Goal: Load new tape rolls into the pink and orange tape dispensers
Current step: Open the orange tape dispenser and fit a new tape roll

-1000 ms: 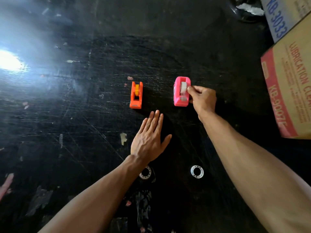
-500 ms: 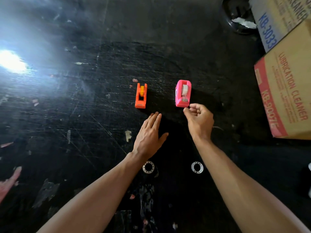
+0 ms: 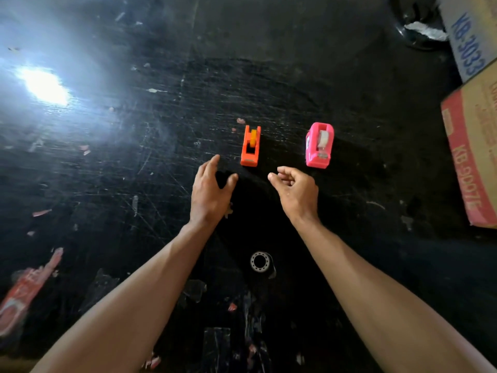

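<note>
On the black scratched table, an orange tape dispenser with a yellow-orange roll in it stands beside a pink tape dispenser that holds a clear roll. My left hand hovers just near and left of the orange dispenser, fingers spread and thumb out, holding nothing. My right hand sits between the two dispensers on the near side, fingers loosely curled and empty, touching neither. A white empty tape core ring lies on the table between my forearms.
Two cardboard boxes stand at the right edge, one with red print and one with blue lettering. A dark round object sits at the back right. Red packaging scraps lie at the near left. Glare whitens the left.
My right hand has let go of the pink dispenser and drawn back and to the left. My left hand has moved forward toward the orange dispenser, its fingers curving.
</note>
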A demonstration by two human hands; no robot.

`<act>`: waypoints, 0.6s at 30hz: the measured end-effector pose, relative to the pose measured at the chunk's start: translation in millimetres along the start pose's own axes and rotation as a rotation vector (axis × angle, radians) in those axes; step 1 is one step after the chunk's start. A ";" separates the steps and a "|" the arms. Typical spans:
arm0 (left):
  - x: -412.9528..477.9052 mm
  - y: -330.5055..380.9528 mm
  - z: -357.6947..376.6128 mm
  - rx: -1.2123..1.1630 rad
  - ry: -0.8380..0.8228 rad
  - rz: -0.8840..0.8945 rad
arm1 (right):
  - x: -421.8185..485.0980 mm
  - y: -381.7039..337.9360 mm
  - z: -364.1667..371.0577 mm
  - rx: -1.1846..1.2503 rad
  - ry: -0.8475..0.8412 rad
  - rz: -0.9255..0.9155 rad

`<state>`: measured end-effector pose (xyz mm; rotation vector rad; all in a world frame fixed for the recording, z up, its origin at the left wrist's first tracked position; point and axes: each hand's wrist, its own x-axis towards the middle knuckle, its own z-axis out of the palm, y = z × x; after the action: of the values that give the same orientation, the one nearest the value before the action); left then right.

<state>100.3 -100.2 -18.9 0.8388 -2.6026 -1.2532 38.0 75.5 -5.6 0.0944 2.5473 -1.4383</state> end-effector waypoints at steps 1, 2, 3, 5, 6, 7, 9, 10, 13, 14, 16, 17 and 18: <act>8.0 2.6 -2.8 -0.008 0.012 -0.002 | 4.9 -2.4 3.1 0.013 -0.004 0.003; 15.9 5.1 -4.2 -0.023 0.018 -0.004 | 10.3 -4.8 5.9 0.022 -0.004 0.007; 22.4 8.7 -5.2 -0.035 0.015 -0.015 | 16.0 -7.1 8.8 0.025 -0.002 0.011; 35.4 14.1 -5.5 -0.068 -0.002 -0.038 | 28.1 -12.9 14.3 0.017 0.000 0.012; 42.2 15.0 -4.5 -0.095 -0.011 -0.042 | 34.1 -16.3 17.0 0.018 0.002 0.009; 48.3 16.3 -3.7 -0.119 -0.026 -0.047 | 40.2 -19.5 19.6 0.021 0.003 0.003; 56.8 20.8 -2.8 -0.147 -0.077 -0.064 | 51.1 -26.9 23.5 0.002 -0.006 -0.015; 60.1 23.5 -1.8 -0.154 -0.103 -0.065 | 56.2 -30.5 25.4 -0.012 -0.011 -0.027; 68.1 32.0 2.9 -0.163 -0.179 -0.042 | 69.9 -36.9 31.8 -0.027 -0.041 -0.026; 69.8 34.2 4.3 -0.153 -0.201 -0.032 | 72.6 -38.4 33.1 -0.027 -0.046 -0.021; 72.4 36.7 6.7 -0.140 -0.233 -0.025 | 77.0 -38.8 36.1 -0.024 -0.043 -0.005; 73.7 37.1 7.6 -0.143 -0.240 -0.027 | 78.4 -38.7 37.2 -0.023 -0.045 0.008; 74.2 37.2 8.0 -0.146 -0.242 -0.032 | 79.9 -38.0 38.0 -0.016 -0.051 0.020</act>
<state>19.7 -116.0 -4.6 0.7467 -2.6426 -1.6243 -40.2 19.4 -10.0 0.0795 2.5093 -1.3953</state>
